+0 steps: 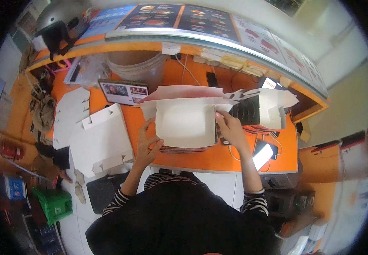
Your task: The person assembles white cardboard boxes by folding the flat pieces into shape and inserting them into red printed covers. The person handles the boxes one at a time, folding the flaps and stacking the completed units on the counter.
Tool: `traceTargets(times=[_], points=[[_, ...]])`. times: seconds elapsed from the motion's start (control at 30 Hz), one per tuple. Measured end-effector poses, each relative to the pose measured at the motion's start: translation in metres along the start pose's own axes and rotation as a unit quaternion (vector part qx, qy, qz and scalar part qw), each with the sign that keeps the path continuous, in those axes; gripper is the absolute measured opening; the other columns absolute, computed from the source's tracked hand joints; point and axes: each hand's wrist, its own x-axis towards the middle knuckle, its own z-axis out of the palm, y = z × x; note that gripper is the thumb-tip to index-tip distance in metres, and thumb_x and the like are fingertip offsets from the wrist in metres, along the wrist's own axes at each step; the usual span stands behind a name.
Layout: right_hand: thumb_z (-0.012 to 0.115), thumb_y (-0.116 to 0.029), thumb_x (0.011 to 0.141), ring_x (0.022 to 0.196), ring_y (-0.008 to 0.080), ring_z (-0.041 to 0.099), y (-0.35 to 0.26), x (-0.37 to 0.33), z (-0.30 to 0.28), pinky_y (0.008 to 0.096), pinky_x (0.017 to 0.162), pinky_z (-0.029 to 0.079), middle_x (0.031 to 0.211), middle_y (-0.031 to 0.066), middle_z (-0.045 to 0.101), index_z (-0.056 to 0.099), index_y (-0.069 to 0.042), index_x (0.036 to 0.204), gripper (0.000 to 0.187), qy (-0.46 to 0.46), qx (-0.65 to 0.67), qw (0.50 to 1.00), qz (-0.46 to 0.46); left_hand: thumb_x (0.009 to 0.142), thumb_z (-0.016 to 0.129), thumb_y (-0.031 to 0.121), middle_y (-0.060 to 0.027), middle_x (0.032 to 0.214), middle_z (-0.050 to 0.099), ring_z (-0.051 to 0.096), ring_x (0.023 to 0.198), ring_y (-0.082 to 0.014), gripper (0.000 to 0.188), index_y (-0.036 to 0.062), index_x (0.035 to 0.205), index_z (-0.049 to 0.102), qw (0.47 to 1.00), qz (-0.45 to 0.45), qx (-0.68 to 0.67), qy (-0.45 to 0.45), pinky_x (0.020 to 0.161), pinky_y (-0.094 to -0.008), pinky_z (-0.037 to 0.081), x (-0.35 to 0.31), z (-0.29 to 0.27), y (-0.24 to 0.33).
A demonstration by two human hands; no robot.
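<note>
A white-lined cardboard food box (185, 126) stands open in front of me, on top of a stack of folded boxes with red outsides. Its lid flap is raised at the far side. My left hand (147, 146) grips its left side, the thumb at the near left corner and the other fingers spread along the outer wall. With my right hand (231, 127) I pinch the right wall near its far corner; some fingers are hidden behind the wall. More formed boxes (273, 109) sit stacked to the right. Flat white box blanks (101, 140) lie at the left.
On the orange table (175, 160), a tablet (122, 92) leans before a large bucket (135, 68). A white phone (262, 157) with cables lies right. A raised shelf edge (218, 39) spans the back, with a helmet (62, 21). A green bin (54, 205) stands left.
</note>
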Motion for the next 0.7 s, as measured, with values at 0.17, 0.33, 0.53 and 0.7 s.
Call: traceTargets(times=[0.17,0.33,0.53,0.7], points=[[0.046,-0.038,0.085,0.083,0.0353,0.056,0.011,0.040,0.029,0.0405,0.071,0.045,0.089,0.0214,0.055,0.059,0.000,0.093,0.041,0.194,-0.079,0.977,-0.049,0.074,0.052,0.043,-0.0195,0.124,0.033,0.026,0.119,-0.0337,0.049,0.0022,0.101,0.050,0.995,0.068,0.011,0.068,0.101,-0.0454,0.016,0.019,0.019,-0.020],[0.046,-0.033,0.085,0.085,0.0357,0.055,0.030,0.047,0.038,0.0410,0.073,0.044,0.093,0.0203,0.054,0.061,0.000,0.088,0.036,0.183,-0.073,0.977,-0.086,0.074,0.043,0.058,-0.0217,0.132,0.024,0.017,0.125,-0.0342,0.079,-0.0021,0.124,0.033,0.980,0.035,-0.128,0.147,0.102,-0.0462,0.013,0.037,0.038,-0.007],[0.044,-0.023,0.086,0.084,0.0324,0.056,0.021,0.031,0.045,0.0405,0.067,0.048,0.090,0.0168,0.056,0.059,0.001,0.083,0.028,0.222,-0.167,0.957,-0.083,0.075,0.041,0.059,-0.0206,0.131,0.028,0.021,0.124,-0.0333,0.079,-0.0024,0.124,0.034,0.988,0.023,-0.110,0.106,0.102,-0.0450,0.014,0.041,0.031,0.001],[0.043,-0.020,0.085,0.075,0.0293,0.060,0.025,0.031,0.055,0.0403,0.057,0.050,0.081,0.0156,0.057,0.055,0.001,0.077,0.026,0.220,-0.313,0.923,-0.034,0.075,0.038,0.061,-0.0188,0.124,0.035,0.028,0.121,-0.0331,0.077,-0.0012,0.121,0.041,0.994,0.022,-0.069,0.077,0.101,-0.0447,0.018,0.037,0.029,-0.008]])
